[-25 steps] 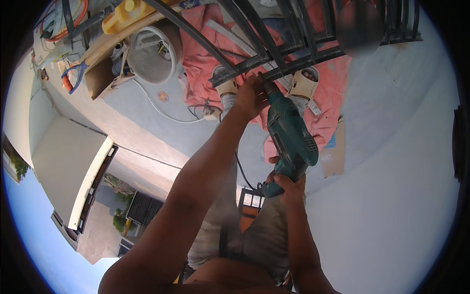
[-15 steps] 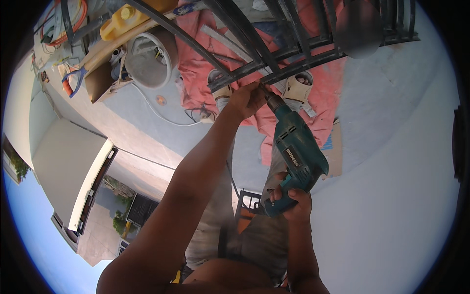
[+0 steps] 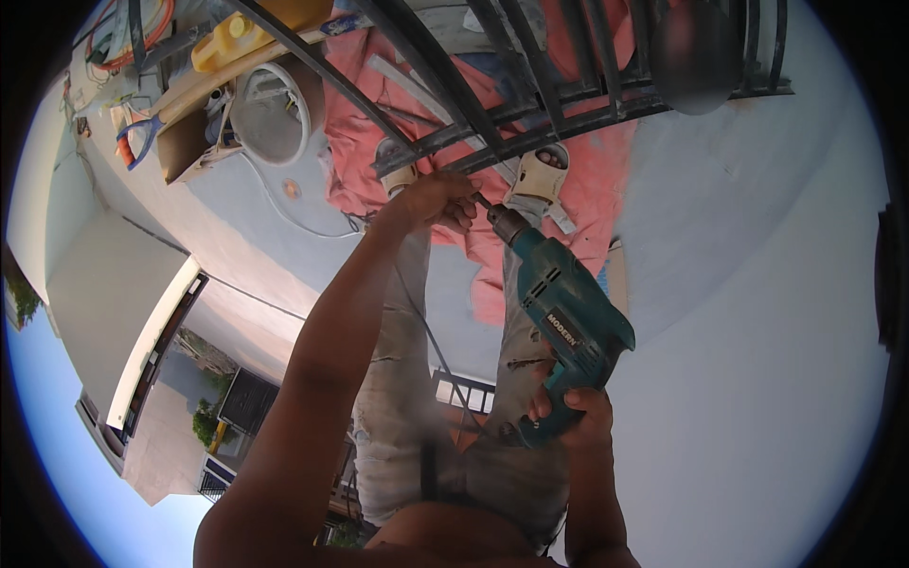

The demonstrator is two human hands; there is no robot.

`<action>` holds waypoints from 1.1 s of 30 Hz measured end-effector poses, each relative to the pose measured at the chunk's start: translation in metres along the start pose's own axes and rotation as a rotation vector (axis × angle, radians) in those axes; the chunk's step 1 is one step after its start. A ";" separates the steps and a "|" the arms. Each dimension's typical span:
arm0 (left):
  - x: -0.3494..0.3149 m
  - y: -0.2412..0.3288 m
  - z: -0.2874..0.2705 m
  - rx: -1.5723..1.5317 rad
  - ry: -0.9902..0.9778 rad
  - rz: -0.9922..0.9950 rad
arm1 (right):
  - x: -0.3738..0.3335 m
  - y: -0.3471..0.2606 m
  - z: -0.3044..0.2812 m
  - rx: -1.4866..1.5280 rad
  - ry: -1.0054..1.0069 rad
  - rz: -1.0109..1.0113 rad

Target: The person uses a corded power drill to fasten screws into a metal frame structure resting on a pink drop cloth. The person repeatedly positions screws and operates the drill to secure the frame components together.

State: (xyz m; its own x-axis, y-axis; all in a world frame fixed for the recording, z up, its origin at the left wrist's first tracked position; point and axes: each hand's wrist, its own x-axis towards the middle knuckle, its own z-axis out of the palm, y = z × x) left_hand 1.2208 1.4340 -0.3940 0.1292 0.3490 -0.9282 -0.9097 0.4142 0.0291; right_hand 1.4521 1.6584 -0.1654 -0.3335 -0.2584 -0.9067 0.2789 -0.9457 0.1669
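My right hand [image 3: 581, 417] grips the handle of a green electric drill [image 3: 573, 308], which points away from me and to the left. Its metal chuck [image 3: 507, 222] and the short tip ahead of it end beside the fingers of my left hand [image 3: 440, 199]. Those fingers are curled together just below the lower bar of a black metal grille [image 3: 530, 139]. Whatever they pinch, if anything, is too small to make out. A dark cord runs from the drill handle up along my legs.
A red cloth [image 3: 606, 180] lies under the grille and around my sandals [image 3: 537, 180]. To the left stand a pale bucket [image 3: 273, 118], an open cardboard box [image 3: 185, 147], a yellow jug [image 3: 227, 43] and a handsaw handle [image 3: 139, 142]. A pale wall [image 3: 748, 312] rises at the right.
The drill tip and my left hand have come away from the grille bar, a little toward me. My right hand has lowered with the drill. The whole view has shifted slightly.
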 end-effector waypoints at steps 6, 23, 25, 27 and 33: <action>-0.034 0.006 0.005 0.353 -0.078 -0.060 | -0.030 -0.020 -0.001 -0.024 -0.021 0.103; -0.117 -0.031 -0.169 -0.660 0.561 0.390 | -0.050 0.002 0.014 -0.124 -0.028 0.135; -0.135 -0.032 -0.189 -0.722 0.673 0.438 | -0.047 0.009 0.016 -0.167 -0.024 0.084; -0.135 -0.039 -0.172 -0.551 0.630 0.340 | -0.042 0.025 0.022 -0.206 0.005 -0.003; -0.073 -0.061 0.003 -0.311 0.023 0.130 | 0.009 0.070 0.027 -0.622 0.231 -0.321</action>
State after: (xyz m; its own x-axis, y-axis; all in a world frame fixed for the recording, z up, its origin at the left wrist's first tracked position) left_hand 1.2679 1.3856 -0.3271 -0.0013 0.3619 -0.9322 -0.9953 0.0897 0.0362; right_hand 1.4445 1.5845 -0.1510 -0.3054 0.1257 -0.9439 0.6818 -0.6631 -0.3089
